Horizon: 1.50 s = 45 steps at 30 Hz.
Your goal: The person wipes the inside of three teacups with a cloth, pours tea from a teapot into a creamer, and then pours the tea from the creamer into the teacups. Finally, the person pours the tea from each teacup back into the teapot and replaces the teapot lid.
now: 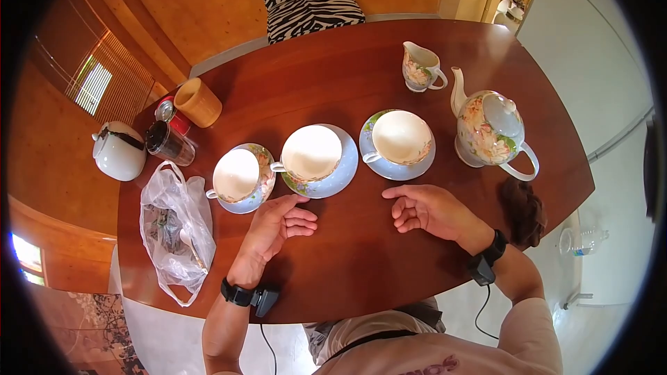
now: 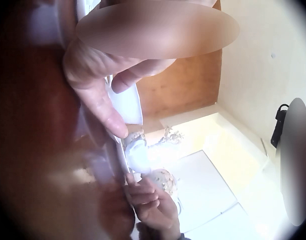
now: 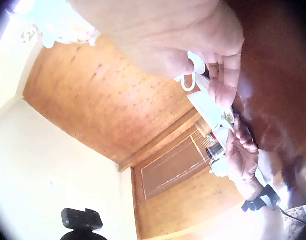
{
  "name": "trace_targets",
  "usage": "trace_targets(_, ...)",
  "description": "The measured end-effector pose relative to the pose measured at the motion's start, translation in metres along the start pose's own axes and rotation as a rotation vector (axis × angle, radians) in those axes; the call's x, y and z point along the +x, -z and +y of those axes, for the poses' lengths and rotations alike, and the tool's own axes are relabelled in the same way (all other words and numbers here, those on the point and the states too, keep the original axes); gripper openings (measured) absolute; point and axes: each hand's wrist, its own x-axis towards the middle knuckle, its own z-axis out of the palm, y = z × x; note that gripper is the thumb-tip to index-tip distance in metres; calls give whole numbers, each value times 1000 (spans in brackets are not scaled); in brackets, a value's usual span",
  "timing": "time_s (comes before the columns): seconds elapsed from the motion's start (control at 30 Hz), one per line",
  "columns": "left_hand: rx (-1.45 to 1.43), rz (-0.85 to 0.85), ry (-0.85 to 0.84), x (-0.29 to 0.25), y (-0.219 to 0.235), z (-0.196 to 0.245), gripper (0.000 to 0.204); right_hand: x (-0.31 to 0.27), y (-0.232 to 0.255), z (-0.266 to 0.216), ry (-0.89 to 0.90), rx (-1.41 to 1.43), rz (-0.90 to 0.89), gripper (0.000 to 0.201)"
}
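Three floral teacups stand in a row on light blue saucers in the head view: a left cup [image 1: 236,175], a middle cup [image 1: 311,153] and a right cup [image 1: 401,137]. My left hand [image 1: 276,228] hovers loosely curled near the front edges of the left saucer [image 1: 267,160] and the middle saucer [image 1: 347,170], gripping nothing. In front of the right saucer [image 1: 425,163] is my right hand [image 1: 439,214], fingers relaxed, likewise holding nothing. A matching teapot [image 1: 486,128] stands farther right, with a floral creamer [image 1: 420,69] behind it. The right wrist view shows a cup handle [image 3: 189,82] beyond my fingers.
At the left are a plastic bag [image 1: 174,229], a dark lidded jar [image 1: 170,144], a red can [image 1: 178,122], a tan cup [image 1: 199,103] and a white pot [image 1: 119,156]. Crumpled brown cloth [image 1: 522,214] lies near the right edge. A zebra-striped chair [image 1: 309,7] stands behind the table.
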Motion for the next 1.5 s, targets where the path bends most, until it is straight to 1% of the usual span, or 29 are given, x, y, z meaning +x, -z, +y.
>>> trace_targets(0.07, 11, -8, 15, -1, 0, -2, 33, -4, -4, 2, 2, -36, -31, 41)
trace_targets(0.13, 25, -14, 30, -4, -2, -4, 31, -7, -5, 5, 24, -79, -102, 38)
trace_targets(0.2, 251, 127, -186, -6, -9, -8, 26, -8, -7, 5, 14, -122, -115, 37)
trace_targets(0.23, 252, 130, -186, -9, -17, -6, 26, -7, -8, 5, 4, -168, -125, 36)
trace_targets(0.3, 673, 476, -680, -17, -39, 6, 23, -4, -7, 6, -4, -192, -131, 35)
trace_targets(0.33, 731, 555, -764, -16, -44, 12, 22, -3, -6, 7, -9, -217, -135, 34)
trace_targets(0.37, 730, 558, -766, -11, -42, 16, 22, -2, -6, 7, -9, -220, -137, 34)
trace_targets(0.43, 976, 612, -725, 1, -34, 21, 22, -2, -4, 6, -13, -239, -154, 36)
trace_targets(0.47, 980, 561, -760, 9, -27, 20, 24, -3, -4, 6, -12, -241, -153, 36)
trace_targets(0.5, 980, 559, -764, 13, -23, 19, 24, -3, -4, 6, -11, -244, -155, 36)
trace_targets(0.6, 980, 525, -742, 16, -23, 20, 20, -4, -5, 6, -1, -248, -162, 35)
trace_targets(0.67, 890, 514, -687, 11, -29, 20, 14, -4, -5, 6, 5, -250, -170, 35)
trace_targets(0.77, 890, 526, -671, 10, -28, 19, 9, -4, -7, 5, -6, -268, -164, 34)
trace_targets(0.8, 891, 529, -671, 10, -28, 18, 9, -4, -7, 5, -3, -281, -169, 34)
trace_targets(0.87, 916, 524, -727, 10, -27, 15, 9, -4, -7, 5, 0, -293, -173, 34)
trace_targets(1.0, 916, 517, -730, 10, -30, 13, 13, -4, -8, 5, 0, -305, -170, 34)
trace_targets(1.1, 896, 520, -683, 9, -33, 16, 14, -4, -8, 6, 1, -311, -173, 34)
trace_targets(1.27, 904, 492, -738, 17, -31, 12, 14, -5, -8, 5, 0, -317, -168, 34)
trace_targets(1.5, 892, 493, -741, 17, -31, 13, 15, -6, -10, 5, 0, -345, -162, 34)
